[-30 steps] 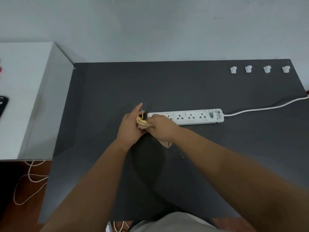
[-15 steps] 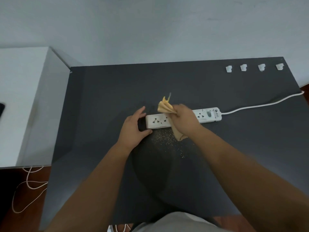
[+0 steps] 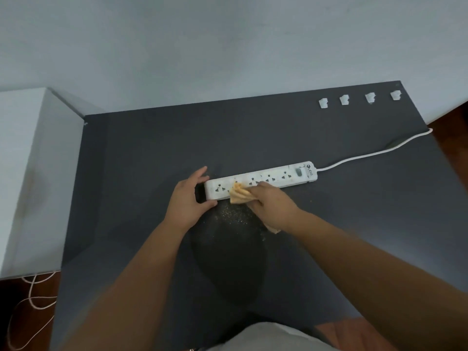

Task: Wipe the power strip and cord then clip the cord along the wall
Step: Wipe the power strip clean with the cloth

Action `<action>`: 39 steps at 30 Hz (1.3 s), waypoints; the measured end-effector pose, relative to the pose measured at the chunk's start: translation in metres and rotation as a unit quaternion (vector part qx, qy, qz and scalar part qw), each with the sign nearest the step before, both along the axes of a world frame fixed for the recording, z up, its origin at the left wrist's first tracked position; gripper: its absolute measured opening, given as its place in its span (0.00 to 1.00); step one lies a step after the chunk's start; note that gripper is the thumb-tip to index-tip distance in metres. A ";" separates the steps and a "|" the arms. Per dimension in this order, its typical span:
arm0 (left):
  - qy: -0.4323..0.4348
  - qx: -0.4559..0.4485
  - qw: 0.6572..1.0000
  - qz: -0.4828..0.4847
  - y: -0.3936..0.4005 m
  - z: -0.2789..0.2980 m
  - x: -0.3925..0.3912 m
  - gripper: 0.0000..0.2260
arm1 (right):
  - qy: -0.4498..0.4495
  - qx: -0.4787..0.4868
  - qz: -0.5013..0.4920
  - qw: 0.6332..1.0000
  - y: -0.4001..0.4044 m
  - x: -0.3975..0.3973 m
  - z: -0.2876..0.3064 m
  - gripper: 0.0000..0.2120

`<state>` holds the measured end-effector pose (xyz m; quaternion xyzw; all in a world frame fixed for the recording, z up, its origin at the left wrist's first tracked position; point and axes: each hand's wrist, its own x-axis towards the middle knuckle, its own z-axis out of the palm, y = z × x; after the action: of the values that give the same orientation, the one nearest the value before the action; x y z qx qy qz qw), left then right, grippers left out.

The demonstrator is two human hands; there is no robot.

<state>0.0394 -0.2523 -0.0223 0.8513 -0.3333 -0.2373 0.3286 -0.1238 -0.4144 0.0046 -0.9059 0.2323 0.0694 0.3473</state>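
A white power strip lies across the middle of the dark table. Its white cord runs from the right end to the table's right edge. My left hand holds the strip's left end, thumb at the near side, fingers at the far side. My right hand grips a crumpled yellow cloth and presses it on the strip's left half. Several white cord clips sit in a row at the table's far right, near the wall.
Fine crumbs lie scattered on the table just in front of the strip. A white cabinet stands at the left, against the table. Loose white cable lies on the floor below it. A pale wall runs behind the table.
My right hand has drawn the cloth back leftward along the strip, from its middle toward the left end. My left hand keeps its hold on the left end.
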 end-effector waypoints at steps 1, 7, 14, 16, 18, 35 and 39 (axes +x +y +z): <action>-0.002 0.000 1.000 -0.002 0.000 0.000 0.000 0.40 | -0.009 0.015 0.032 0.999 0.004 -0.004 0.002 0.13; 0.003 0.005 1.000 -0.008 -0.001 0.000 0.003 0.39 | -0.020 -0.032 -0.234 0.971 -0.037 -0.012 0.003 0.10; -0.003 0.006 1.000 -0.010 -0.001 -0.004 0.003 0.37 | -0.025 0.001 -0.122 0.992 -0.031 -0.031 0.012 0.09; -0.008 0.003 1.000 -0.016 -0.001 -0.006 0.004 0.36 | -0.025 -0.042 -0.243 0.969 -0.052 -0.033 0.007 0.10; -0.035 0.012 0.999 -0.027 -0.002 -0.006 0.005 0.34 | 0.015 -0.059 -0.237 0.970 -0.056 -0.039 0.002 0.09; -0.142 0.077 0.983 -0.093 -0.039 0.005 -0.019 0.31 | -0.070 -0.048 -0.233 0.969 -0.068 -0.066 -0.004 0.10; -0.148 0.070 0.981 -0.107 -0.052 0.002 -0.029 0.27 | -0.027 -0.052 -0.223 0.973 -0.066 -0.065 -0.009 0.11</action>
<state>0.0101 -0.3045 -0.0198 0.8574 -0.4498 -0.1650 0.1880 -0.1883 -0.4800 -0.0044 -0.8494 0.4224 -0.0469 0.3130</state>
